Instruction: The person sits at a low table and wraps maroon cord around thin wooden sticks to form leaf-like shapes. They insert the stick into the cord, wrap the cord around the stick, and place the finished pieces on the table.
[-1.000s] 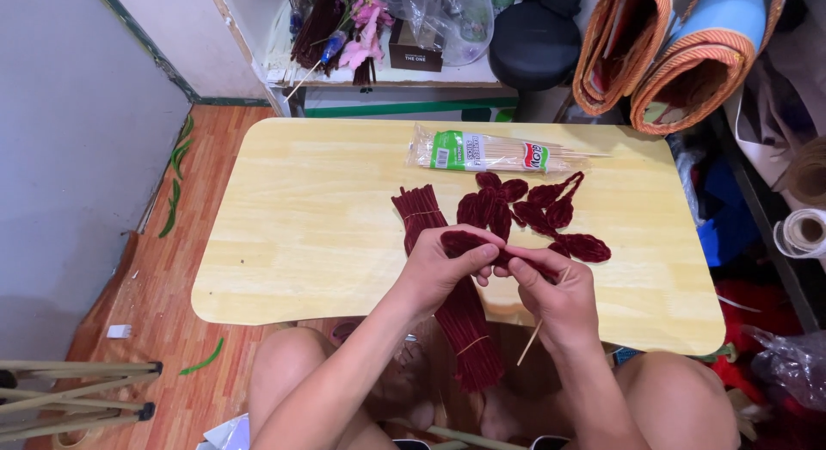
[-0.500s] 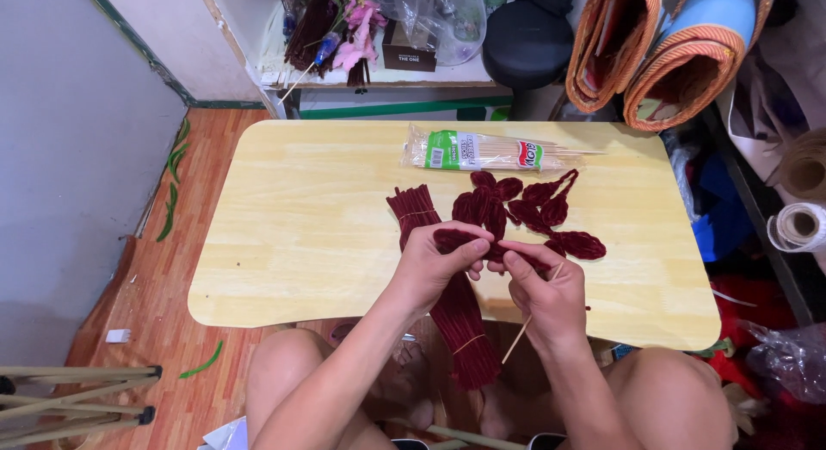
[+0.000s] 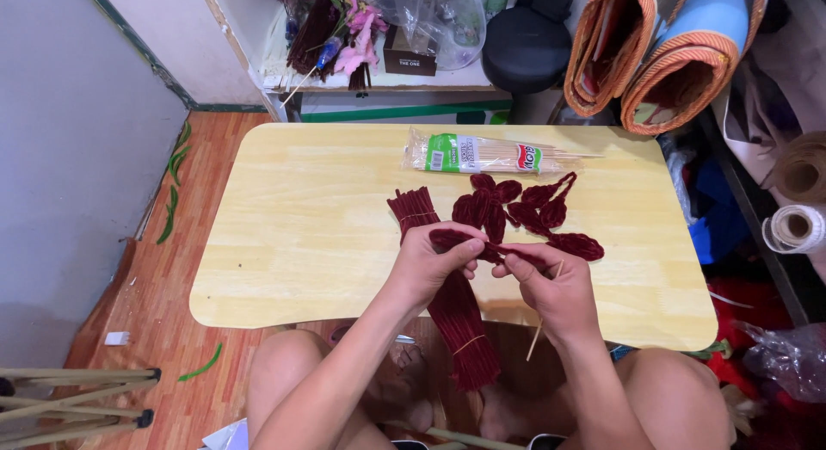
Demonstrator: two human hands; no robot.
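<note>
My left hand (image 3: 428,265) pinches a dark red pipe-cleaner petal (image 3: 449,237) over the near edge of a low wooden table (image 3: 301,226). My right hand (image 3: 551,282) grips the petal's other end together with a thin wooden skewer (image 3: 544,319) that slants down below the palm. The two hands almost touch. A long bundle of dark red pipe cleaners (image 3: 443,286) runs from the table down past its edge, under my left hand. Several finished red petals (image 3: 525,211) lie just beyond my hands.
A clear packet of wooden skewers (image 3: 482,154) lies at the table's far side. Rolled mats (image 3: 662,54) stand at the back right, a shelf with pink flowers (image 3: 357,33) at the back. Paper rolls (image 3: 796,226) sit at the right. My bare knees are under the table's near edge.
Both hands have stayed in place on the petal and skewer, with only small finger shifts. The view has moved slightly.
</note>
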